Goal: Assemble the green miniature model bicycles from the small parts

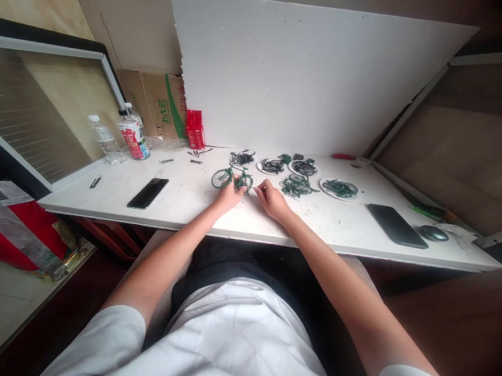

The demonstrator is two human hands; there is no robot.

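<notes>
**Left hand grips small green bike, right hand just beside it**

Model bicycle (233, 172) is at the middle of the white table (183, 201), nearer the front edge than the side edges, upright, front wheel toward the left edge. Left hand (230, 193) is closed on its rear part, thumb and fingers around it. Right hand (271, 197) is just beside the rear wheel, fingers curled, thumb and index tips close together; cannot tell if a tiny part is between them.

Right of the right hand: pile of green bike frames (296, 185), straight on the table. Beyond it, toward the back edge, a row of three white plates (260, 167) with black parts and wheels. A fourth plate (322, 185), with green parts (340, 188), is nearer the right edge. Small black parts (166, 161) lie scattered on the left half.

Phone (148, 193) near the front edge, left side. Large phone (396, 225), mouse (434, 233) and crumpled tissue (459, 236) by the front right corner. Bottles (134, 140) stand near the left edge toward the back; red box (196, 129) at the back edge, in front of a cardboard box (165, 108). White board (303, 78) leans up behind.
</notes>
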